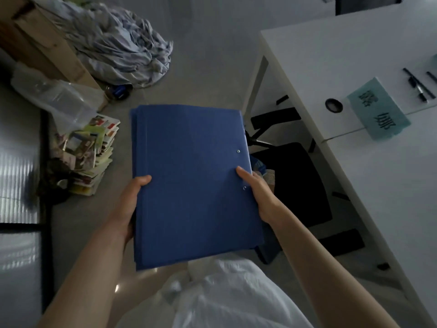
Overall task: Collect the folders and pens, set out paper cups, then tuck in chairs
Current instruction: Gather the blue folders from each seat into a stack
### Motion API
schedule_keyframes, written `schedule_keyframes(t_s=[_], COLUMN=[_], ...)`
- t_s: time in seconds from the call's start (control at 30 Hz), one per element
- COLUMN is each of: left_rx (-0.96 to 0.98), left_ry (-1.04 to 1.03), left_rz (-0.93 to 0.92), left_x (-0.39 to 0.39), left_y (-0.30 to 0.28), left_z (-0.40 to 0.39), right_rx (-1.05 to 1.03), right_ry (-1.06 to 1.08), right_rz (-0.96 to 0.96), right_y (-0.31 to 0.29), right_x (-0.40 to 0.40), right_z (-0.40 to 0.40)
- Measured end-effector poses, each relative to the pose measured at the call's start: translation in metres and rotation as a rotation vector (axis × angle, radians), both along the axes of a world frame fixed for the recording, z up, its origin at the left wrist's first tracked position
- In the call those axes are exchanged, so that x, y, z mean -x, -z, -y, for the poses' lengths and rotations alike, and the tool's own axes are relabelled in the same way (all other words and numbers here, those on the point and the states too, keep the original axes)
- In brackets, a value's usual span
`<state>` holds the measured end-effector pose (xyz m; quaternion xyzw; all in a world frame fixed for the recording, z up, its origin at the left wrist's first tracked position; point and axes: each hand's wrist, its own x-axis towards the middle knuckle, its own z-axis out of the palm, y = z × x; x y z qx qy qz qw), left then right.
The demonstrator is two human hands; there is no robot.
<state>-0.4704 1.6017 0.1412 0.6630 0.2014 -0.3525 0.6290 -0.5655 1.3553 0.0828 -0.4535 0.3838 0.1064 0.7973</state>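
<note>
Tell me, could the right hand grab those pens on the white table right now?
Probably not yet: the right hand is gripping the blue folders with the left hand. The pens lie uncovered farther along the table.

hands' fingers hidden under blue folders [194, 183] | pens [418, 85] on bench [343, 58] too small to count | chair [298, 183] mostly hidden beneath bench | bench cut by right edge

We are seeing a stack of blue folders [194, 185] lying flat above the floor. Dark pens [418, 85] are resting on the white desk [354, 55], a black chair [298, 181] sitting beneath it.
</note>
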Motion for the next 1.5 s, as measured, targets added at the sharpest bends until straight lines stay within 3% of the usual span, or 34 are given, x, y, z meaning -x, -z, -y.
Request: schedule_keyframes(t_s=[0.23,0.63,1.0,1.5], left_rx=[-0.048,0.005,0.069,0.179], left_ry=[0.060,0.255,0.605,0.709], left_rz=[-0.014,-0.116,-0.133,-0.052], left_x=[-0.115,-0.334,-0.516,-0.660], left_y=[-0.005,0.015,0.019,0.020], left_z=[0.024,0.059,0.134,0.358], right_rx=[0.073,0.192,0.150,0.248], right_ry=[0.091,0.272,0.555,0.665], right_rz=[0.055,-0.051,-0.065,-0.049], right_y=[-0.008,-0.012,-0.011,-0.019], right_x=[-0.097,-0.261,-0.380,-0.515], right_z=[0.018,0.026,0.043,0.246])
